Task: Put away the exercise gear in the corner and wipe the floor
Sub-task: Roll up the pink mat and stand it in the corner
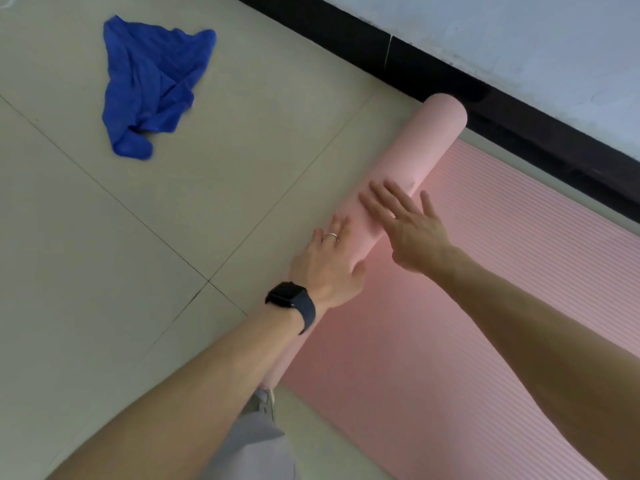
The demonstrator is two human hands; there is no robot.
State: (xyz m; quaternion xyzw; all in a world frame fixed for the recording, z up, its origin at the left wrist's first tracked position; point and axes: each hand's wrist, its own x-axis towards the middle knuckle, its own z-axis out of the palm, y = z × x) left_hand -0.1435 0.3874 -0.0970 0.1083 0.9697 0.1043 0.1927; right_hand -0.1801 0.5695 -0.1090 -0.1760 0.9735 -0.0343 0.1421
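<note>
Left hand [329, 268] and forearm hide part of rolled pink mat [426, 150]

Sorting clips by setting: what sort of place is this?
Probably an indoor room used for exercise: tiled floor, dark skirting under a white wall, and a pink mat partly rolled.

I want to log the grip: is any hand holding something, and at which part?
Nothing is gripped. Both hands lie flat and open on the rolled part of the pink mat: the left hand near its middle, the right hand just beyond, toward the wall.
</note>
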